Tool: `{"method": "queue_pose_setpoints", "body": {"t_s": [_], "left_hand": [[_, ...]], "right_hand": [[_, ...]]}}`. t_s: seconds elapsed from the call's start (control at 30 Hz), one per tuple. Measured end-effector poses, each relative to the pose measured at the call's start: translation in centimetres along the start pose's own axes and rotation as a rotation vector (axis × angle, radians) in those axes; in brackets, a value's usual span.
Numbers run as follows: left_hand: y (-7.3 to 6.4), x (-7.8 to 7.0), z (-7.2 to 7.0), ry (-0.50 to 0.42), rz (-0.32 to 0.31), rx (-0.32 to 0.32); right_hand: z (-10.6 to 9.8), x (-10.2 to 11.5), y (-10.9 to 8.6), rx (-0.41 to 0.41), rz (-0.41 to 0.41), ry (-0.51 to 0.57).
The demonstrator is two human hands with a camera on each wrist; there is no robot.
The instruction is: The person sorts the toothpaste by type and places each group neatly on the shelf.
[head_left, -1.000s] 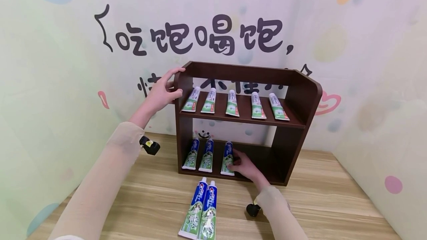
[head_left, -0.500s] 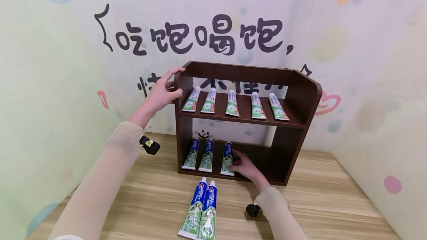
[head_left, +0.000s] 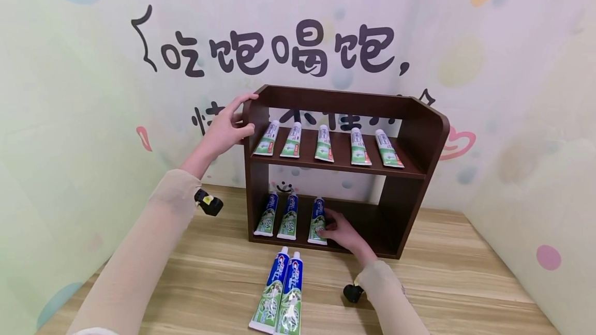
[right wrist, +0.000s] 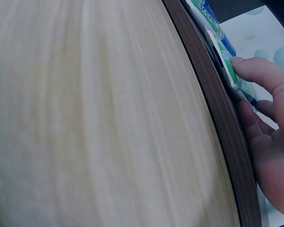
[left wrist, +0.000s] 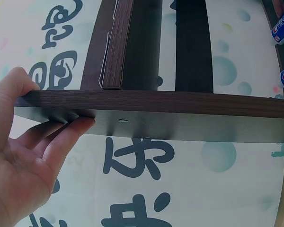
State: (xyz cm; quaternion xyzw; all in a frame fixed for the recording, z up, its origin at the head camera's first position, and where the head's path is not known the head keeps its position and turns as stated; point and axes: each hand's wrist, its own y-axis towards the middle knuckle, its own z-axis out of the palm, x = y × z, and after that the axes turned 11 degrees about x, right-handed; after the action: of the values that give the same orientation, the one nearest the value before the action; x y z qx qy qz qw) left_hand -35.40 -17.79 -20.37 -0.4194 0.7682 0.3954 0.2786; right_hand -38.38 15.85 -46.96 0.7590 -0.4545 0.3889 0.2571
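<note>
A dark brown two-tier shelf [head_left: 335,167] stands on the table. My left hand [head_left: 225,127] holds its left side panel [left wrist: 180,105] near the top; in the left wrist view the thumb lies at the panel's edge and the fingers press its outer face. On the lower tier, my right hand [head_left: 343,231] pinches a blue-and-green toothpaste tube [head_left: 317,218], thumb on top and fingers at its right side, as the right wrist view shows. The tube lies cap toward the back. Left of it lie two matching tubes, one in the middle [head_left: 288,218] and one at the far left [head_left: 267,216].
Several white-and-green toothpaste tubes [head_left: 324,143] lie in a row on the upper tier. Two more blue-and-green tubes [head_left: 279,288] lie side by side on the wooden table [head_left: 200,273] in front of the shelf. A printed wall sheet [head_left: 288,4] hangs behind.
</note>
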Motion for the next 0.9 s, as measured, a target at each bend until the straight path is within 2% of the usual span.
{"method": "queue_pose_setpoints", "body": {"t_s": [0.9], "left_hand": [[-0.09,-0.12,-0.01,0.009,0.011,-0.005]], "right_hand": [[0.05,0.25,-0.31,-0.012,0.026,0.009]]}}
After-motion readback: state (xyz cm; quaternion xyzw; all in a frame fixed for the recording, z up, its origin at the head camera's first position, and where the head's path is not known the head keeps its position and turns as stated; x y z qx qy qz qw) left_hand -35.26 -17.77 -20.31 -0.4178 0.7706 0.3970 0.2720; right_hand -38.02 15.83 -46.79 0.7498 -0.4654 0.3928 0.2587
